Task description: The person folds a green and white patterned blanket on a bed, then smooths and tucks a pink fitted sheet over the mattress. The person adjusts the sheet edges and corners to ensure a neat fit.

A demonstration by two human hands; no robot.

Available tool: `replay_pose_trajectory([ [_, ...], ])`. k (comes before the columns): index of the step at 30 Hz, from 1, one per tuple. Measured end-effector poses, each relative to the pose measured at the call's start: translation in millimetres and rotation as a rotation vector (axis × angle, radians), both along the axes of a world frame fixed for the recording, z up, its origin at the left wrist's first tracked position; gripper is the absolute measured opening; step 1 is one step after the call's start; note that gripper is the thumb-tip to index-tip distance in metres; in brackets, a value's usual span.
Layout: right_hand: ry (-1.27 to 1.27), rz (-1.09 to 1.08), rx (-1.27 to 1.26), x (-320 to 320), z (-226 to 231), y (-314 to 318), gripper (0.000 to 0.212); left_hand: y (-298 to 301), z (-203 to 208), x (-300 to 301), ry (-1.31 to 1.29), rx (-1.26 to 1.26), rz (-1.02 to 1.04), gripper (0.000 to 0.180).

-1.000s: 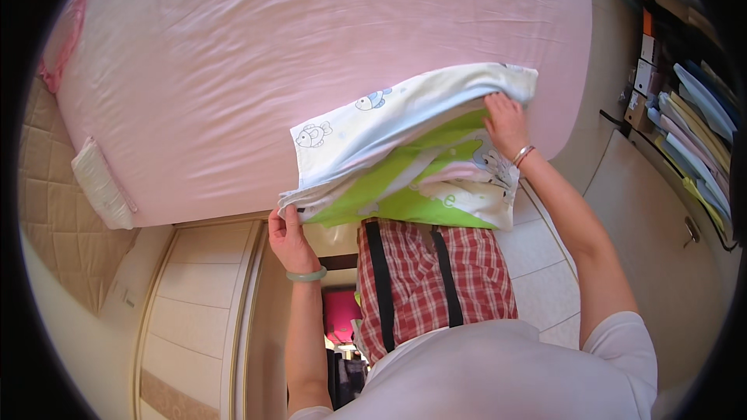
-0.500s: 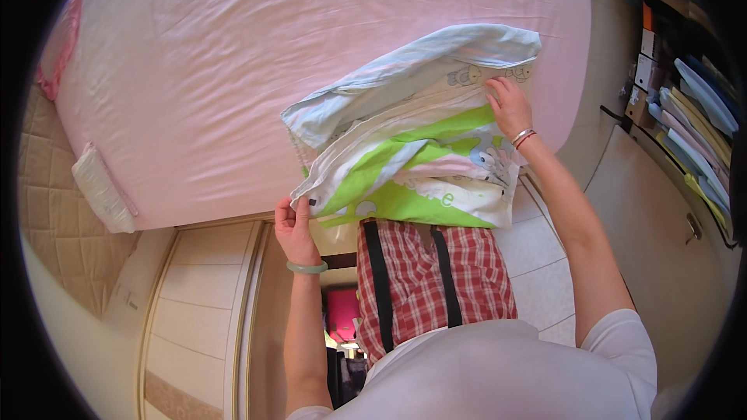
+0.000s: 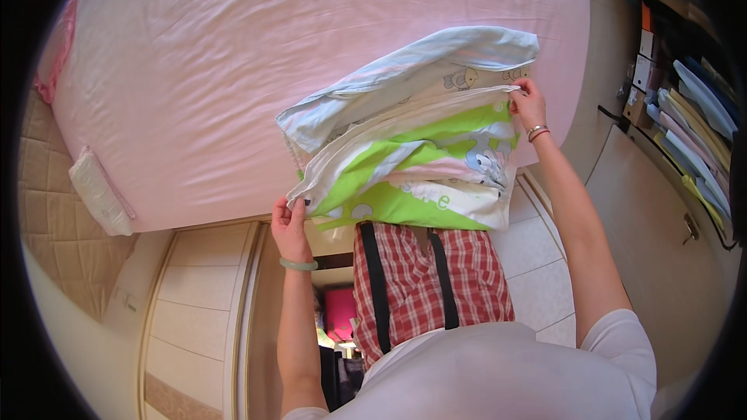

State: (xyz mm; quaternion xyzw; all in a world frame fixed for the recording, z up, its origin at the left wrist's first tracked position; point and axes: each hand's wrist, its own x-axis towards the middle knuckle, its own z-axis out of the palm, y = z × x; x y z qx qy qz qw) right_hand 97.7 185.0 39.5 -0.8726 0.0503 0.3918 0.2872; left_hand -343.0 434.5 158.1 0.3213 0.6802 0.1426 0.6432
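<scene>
A cloth cover (image 3: 436, 152), like a pillowcase, lies over the bed's near edge, its near side green and white with cartoon prints. Its far layer, light blue and striped, is rumpled on the bed. My left hand (image 3: 291, 232) pinches the cover's left corner beside a small dark spot, thumb and fingers pressed together. At the other end of the same pale edge, my right hand (image 3: 529, 105) grips the right corner between thumb and fingers. The pale edge stretches between both hands, with the far layer lying apart behind it.
The pink-sheeted bed (image 3: 202, 78) spreads ahead. Red plaid fabric (image 3: 412, 288) with two black straps is just in front of my body. A white packet (image 3: 101, 190) lies at the bed's left edge. Folders (image 3: 692, 140) and boxes stand at the right, near a door (image 3: 654, 225).
My right hand has moved slightly right and taken the cover's right corner, drawing the pale edge straighter. My left hand keeps its corner, shifted a little left.
</scene>
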Motion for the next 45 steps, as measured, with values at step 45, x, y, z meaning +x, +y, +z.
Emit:
replay_pose_trajectory([
  [45,-0.134,-0.338,0.124,56.4,41.6,12.8,0.025,23.4,-89.7,65.4,0.091,0.479,-0.697,0.013],
])
